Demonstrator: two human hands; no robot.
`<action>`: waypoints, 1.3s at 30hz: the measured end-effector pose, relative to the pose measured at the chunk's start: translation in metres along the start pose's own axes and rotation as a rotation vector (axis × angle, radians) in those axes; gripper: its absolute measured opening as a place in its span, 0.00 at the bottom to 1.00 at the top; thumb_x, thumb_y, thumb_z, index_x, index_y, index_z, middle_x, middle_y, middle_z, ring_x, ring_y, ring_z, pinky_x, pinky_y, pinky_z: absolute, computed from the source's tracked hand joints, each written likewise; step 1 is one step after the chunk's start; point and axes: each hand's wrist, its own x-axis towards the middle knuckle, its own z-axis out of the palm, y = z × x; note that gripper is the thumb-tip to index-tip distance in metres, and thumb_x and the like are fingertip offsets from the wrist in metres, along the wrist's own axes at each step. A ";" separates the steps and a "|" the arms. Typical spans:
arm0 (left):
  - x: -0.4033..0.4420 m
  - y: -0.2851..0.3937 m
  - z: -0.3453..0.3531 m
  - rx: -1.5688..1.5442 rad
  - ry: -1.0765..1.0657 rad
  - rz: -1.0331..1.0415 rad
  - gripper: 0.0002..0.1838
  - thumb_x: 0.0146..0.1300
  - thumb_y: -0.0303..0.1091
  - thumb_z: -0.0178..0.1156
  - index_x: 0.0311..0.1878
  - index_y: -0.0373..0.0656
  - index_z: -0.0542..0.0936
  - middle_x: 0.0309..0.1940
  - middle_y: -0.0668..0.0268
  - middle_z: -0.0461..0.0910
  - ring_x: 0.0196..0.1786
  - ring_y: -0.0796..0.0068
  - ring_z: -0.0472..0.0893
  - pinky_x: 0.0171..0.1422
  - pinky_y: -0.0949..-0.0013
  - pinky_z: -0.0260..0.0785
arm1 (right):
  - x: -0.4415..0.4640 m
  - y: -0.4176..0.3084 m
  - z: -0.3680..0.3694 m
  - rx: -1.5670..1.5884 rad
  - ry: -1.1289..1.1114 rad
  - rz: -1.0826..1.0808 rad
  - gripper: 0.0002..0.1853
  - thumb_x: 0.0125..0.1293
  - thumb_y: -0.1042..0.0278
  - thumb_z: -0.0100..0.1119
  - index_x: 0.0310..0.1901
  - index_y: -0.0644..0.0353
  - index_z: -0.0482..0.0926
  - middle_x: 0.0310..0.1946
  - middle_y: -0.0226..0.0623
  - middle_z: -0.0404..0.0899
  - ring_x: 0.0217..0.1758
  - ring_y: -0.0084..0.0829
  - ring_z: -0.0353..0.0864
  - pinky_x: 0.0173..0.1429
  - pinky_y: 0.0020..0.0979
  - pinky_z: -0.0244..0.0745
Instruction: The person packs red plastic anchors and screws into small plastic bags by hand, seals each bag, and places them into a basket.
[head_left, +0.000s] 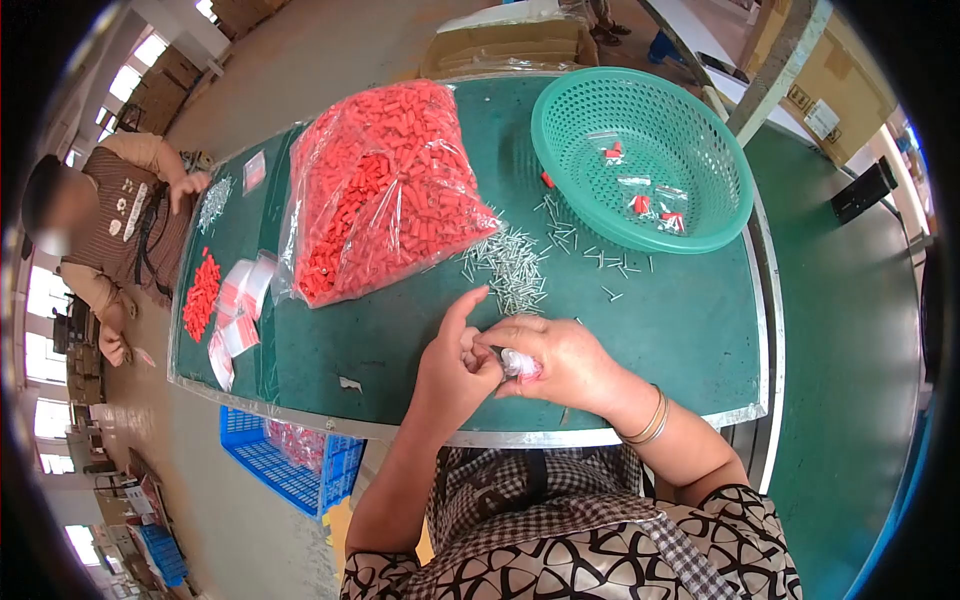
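My right hand is closed round a small clear plastic bag, crumpled, with a bit of red showing at its lower edge. Beside it, my left hand has its thumb and some fingers pinched together near the bag's mouth, the index finger raised. What lies in that pinch is too small to tell. Just beyond both hands lies a pile of small silver screws. A large clear bag of red plastic wall plugs rests behind the pile.
A green plastic basket at the back right holds several small filled bags. At left are flat zip bags, loose red plugs and more screws. A co-worker sits beyond the left edge. A blue crate stands below.
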 end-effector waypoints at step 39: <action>0.072 -0.021 -0.018 0.681 -0.052 0.327 0.11 0.52 0.27 0.64 0.40 0.40 0.80 0.33 0.59 0.79 0.33 0.57 0.79 0.39 0.61 0.71 | -0.027 0.007 -0.033 0.572 0.196 0.418 0.23 0.44 0.80 0.74 0.45 0.62 0.78 0.43 0.33 0.81 0.47 0.24 0.78 0.53 0.25 0.73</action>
